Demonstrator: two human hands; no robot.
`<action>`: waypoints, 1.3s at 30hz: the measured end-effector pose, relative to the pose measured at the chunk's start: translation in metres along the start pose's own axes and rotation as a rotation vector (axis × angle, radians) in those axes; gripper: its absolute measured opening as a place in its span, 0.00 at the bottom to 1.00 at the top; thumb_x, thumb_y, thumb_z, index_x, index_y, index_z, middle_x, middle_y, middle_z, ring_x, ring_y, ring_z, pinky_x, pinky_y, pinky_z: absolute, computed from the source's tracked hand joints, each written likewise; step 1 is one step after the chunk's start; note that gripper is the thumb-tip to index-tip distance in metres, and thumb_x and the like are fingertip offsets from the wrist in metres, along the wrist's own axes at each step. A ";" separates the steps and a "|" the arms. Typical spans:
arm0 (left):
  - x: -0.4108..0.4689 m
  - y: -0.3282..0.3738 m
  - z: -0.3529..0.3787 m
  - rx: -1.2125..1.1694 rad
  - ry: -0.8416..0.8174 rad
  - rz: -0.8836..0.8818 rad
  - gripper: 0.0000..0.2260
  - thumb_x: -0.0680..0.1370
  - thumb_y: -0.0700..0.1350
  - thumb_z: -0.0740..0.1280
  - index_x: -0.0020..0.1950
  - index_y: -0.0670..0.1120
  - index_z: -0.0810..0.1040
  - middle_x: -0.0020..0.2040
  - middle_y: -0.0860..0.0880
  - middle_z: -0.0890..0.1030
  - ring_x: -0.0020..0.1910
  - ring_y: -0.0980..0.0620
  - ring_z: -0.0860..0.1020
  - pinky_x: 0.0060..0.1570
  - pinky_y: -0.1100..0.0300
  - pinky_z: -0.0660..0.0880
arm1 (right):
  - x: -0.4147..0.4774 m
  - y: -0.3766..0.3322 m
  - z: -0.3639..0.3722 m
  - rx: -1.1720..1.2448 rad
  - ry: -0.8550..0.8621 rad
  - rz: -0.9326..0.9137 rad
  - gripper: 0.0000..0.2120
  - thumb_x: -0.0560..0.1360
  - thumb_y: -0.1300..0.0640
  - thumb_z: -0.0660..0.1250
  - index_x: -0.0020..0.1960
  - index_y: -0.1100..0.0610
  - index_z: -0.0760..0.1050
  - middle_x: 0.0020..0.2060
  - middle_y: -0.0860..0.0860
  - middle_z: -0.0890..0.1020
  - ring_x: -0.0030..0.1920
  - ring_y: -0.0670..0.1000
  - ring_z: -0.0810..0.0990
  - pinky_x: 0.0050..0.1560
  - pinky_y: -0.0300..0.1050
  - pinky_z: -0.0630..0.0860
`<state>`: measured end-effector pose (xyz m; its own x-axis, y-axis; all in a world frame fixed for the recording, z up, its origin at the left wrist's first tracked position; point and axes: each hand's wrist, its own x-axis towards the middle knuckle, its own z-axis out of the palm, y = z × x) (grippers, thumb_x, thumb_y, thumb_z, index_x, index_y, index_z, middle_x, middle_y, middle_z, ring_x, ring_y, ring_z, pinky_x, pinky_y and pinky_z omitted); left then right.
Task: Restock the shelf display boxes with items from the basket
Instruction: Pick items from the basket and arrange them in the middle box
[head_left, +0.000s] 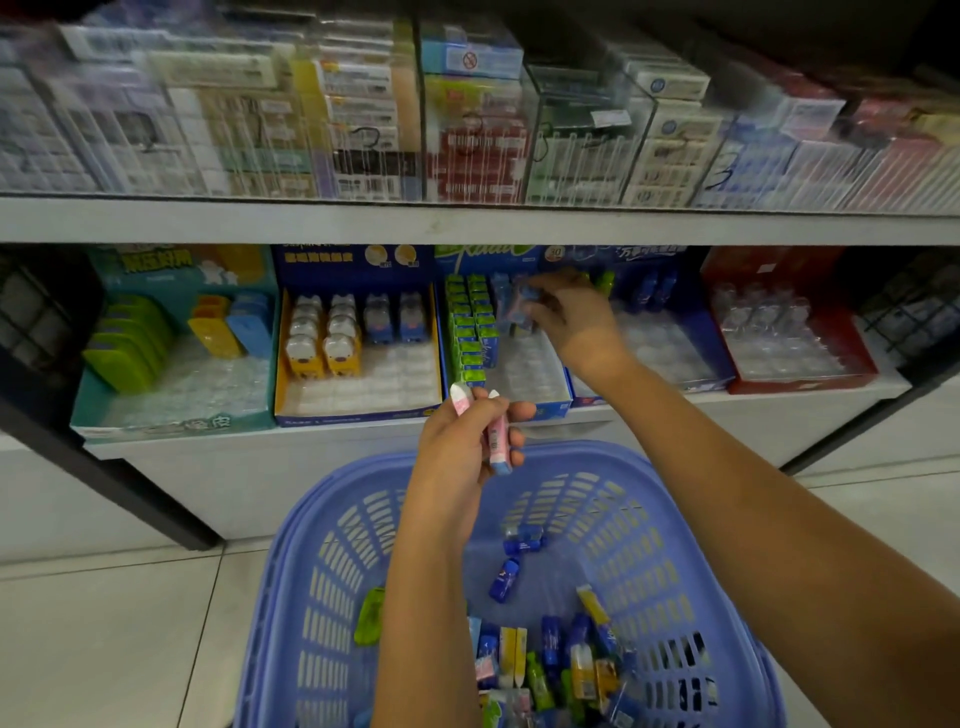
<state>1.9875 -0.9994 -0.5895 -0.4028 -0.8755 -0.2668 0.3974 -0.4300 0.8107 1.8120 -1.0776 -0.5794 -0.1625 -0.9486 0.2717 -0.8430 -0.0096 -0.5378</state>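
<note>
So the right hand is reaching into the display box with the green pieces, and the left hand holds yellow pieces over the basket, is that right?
Not quite. The head view shows the left hand gripping pink pieces, not yellow ones, over the basket. The rest holds: the right hand reaches into the display box with the green pieces.
</note>
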 end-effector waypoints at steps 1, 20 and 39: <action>0.000 0.000 0.000 -0.001 -0.001 0.006 0.07 0.79 0.37 0.60 0.43 0.45 0.68 0.38 0.45 0.84 0.28 0.54 0.75 0.27 0.63 0.73 | 0.000 -0.001 0.001 -0.013 -0.012 -0.017 0.15 0.77 0.60 0.64 0.63 0.60 0.74 0.57 0.60 0.79 0.55 0.58 0.79 0.56 0.46 0.73; 0.001 0.002 -0.003 -0.112 0.046 0.047 0.06 0.80 0.34 0.58 0.48 0.43 0.71 0.43 0.44 0.85 0.37 0.49 0.83 0.36 0.60 0.79 | 0.011 0.003 0.006 -0.211 -0.047 -0.110 0.12 0.76 0.56 0.67 0.55 0.60 0.81 0.54 0.57 0.82 0.53 0.57 0.79 0.52 0.43 0.71; -0.010 0.003 0.010 -0.095 0.165 0.117 0.13 0.81 0.43 0.60 0.44 0.39 0.80 0.45 0.45 0.85 0.46 0.51 0.83 0.44 0.60 0.81 | -0.125 -0.045 -0.021 0.771 -0.077 0.043 0.10 0.69 0.58 0.74 0.48 0.46 0.80 0.43 0.43 0.84 0.41 0.45 0.83 0.43 0.34 0.78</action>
<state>1.9845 -0.9895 -0.5787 -0.2120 -0.9416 -0.2617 0.5123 -0.3351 0.7907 1.8599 -0.9518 -0.5722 -0.1272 -0.9722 0.1967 -0.2371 -0.1627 -0.9578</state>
